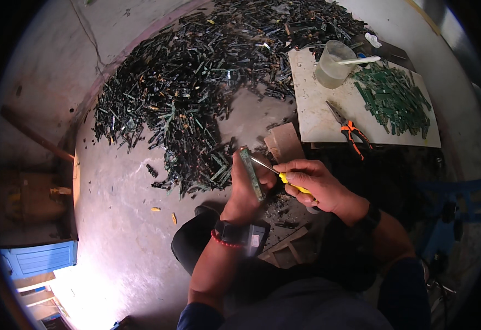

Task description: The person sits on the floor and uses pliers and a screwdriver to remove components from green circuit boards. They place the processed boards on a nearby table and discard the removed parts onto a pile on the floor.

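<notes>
My left hand [243,190] grips a narrow green circuit board strip [251,173], held upright in front of me. My right hand [309,184] holds a yellow-handled screwdriver [284,179], and its metal tip touches the strip near the top. A dark watch and a red bead band sit on my left wrist [239,234]. Both hands work above a small wooden block [284,142] and dark scraps on the floor.
A big heap of dark green board strips [196,77] covers the floor ahead. A white slab [317,110] at right carries orange-handled pliers [350,132], a cloudy plastic cup [333,65] and a pile of green strips [394,96]. A blue frame [455,209] stands at far right.
</notes>
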`<state>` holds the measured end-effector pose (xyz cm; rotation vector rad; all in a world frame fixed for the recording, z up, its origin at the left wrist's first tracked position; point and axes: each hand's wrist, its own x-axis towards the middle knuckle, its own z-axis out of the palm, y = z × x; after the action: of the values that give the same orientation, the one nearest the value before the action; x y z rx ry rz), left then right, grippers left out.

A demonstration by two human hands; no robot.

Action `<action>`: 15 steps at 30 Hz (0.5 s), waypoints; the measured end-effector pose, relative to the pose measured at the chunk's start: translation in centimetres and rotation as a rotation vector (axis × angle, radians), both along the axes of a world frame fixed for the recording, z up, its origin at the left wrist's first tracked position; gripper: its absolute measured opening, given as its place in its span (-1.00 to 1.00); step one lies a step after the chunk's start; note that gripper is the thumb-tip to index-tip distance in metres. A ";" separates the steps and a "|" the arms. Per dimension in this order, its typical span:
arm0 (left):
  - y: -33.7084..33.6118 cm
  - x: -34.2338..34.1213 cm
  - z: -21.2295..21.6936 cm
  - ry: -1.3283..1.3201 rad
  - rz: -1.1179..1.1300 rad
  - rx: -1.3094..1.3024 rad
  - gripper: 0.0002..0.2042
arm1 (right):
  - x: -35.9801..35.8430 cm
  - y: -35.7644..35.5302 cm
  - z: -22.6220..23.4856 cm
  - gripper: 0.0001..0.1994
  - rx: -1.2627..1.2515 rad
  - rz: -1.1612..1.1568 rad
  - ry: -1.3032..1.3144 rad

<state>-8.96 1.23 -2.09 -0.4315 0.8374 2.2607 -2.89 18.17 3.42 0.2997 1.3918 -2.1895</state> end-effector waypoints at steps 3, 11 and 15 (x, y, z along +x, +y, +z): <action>0.3 0.5 -1.1 0.200 0.055 -0.044 -0.49 | 0.4 -1.5 -2.1 -0.77 0.550 -0.060 0.677; -0.3 0.2 -2.0 0.109 0.024 0.012 -0.49 | 0.6 -1.1 -2.0 -0.68 1.080 0.053 1.013; -0.1 0.6 -0.6 0.114 0.011 0.002 -0.48 | -0.5 0.7 -0.2 -0.75 0.100 0.073 0.149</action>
<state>-8.36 1.12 -2.66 -0.3097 0.8920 2.3140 -3.35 18.84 3.23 0.1211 1.5703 -2.1233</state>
